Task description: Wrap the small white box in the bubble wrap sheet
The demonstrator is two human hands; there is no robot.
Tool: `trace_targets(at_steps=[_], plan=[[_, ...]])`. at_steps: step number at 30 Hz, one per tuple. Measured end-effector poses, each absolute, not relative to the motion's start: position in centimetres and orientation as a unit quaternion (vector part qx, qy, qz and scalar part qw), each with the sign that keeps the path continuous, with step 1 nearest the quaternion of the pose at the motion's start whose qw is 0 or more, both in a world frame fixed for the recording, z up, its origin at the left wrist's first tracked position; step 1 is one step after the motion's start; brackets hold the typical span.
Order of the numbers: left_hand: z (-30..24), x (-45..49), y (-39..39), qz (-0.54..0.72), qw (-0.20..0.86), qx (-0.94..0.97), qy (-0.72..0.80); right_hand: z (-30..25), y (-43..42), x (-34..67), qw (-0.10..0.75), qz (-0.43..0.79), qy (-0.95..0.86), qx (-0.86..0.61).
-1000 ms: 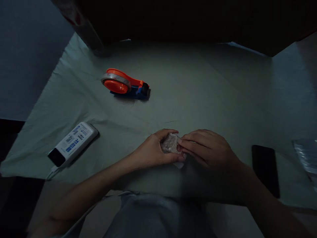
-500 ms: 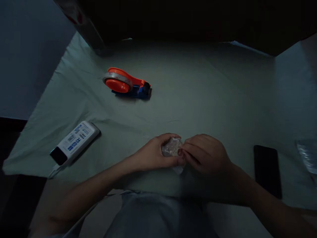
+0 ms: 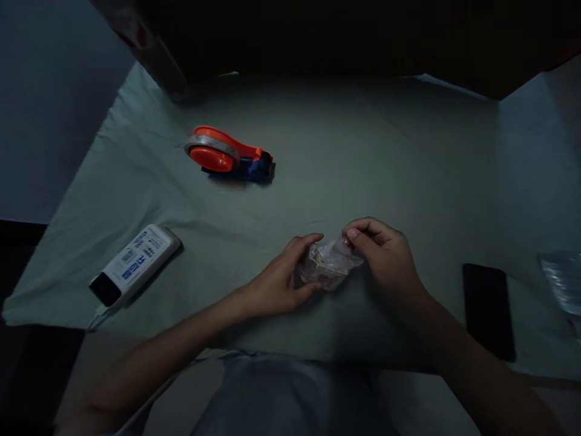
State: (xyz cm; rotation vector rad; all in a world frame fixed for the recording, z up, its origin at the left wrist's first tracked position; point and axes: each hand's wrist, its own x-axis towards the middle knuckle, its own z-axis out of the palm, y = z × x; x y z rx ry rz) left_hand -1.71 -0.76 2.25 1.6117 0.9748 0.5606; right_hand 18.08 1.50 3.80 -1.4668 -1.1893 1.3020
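A small bundle in clear, crinkled plastic wrap [image 3: 327, 266] lies between my hands near the front of the cloth; what is inside cannot be made out. My left hand [image 3: 290, 275] curves around its left side, thumb on the near side and fingers on the far side, gripping it. At its upper right, my right hand [image 3: 385, 251] pinches a loose end of the plastic between thumb and fingers and holds it out from the bundle.
An orange and blue tape dispenser [image 3: 229, 154] stands at the back left. Nearer lies a white power bank [image 3: 138, 260] with a cable. To the right are a black phone [image 3: 488, 312] and clear plastic wrapping [image 3: 563, 281]. A dark box-like shape [image 3: 345, 36] spans the back of the green cloth [image 3: 385, 157].
My right hand has moved up and slightly right, drawing out an end of the plastic. The left hand's fingers have spread a little, and more of the bundle shows.
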Motion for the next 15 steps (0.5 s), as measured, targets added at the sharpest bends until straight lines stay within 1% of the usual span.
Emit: trace_targets(at_steps=[5, 8, 11, 13, 15], plan=[[1.5, -1.7, -0.5, 0.259, 0.566, 0.674, 0.397, 2.9, 2.4, 18.0, 0.423, 0.556, -0.433, -0.57], [1.8, -1.8, -0.3, 0.252, 0.613, 0.631, 0.403, 2.9, 2.3, 18.7, 0.409, 0.569, -0.497, -0.511], [2.2, -2.0, -0.2, 0.253, 0.656, 0.579, 0.412, 3.7, 2.0, 19.8, 0.335, 0.522, -0.644, -0.447], [2.3, -2.0, -0.2, 0.259, 0.677, 0.555, 0.407, 4.4, 1.7, 20.4, 0.273, 0.455, -0.733, -0.425], [2.2, -2.0, -0.2, 0.262, 0.689, 0.542, 0.404, 4.9, 1.4, 20.5, 0.234, 0.386, -0.792, -0.411]])
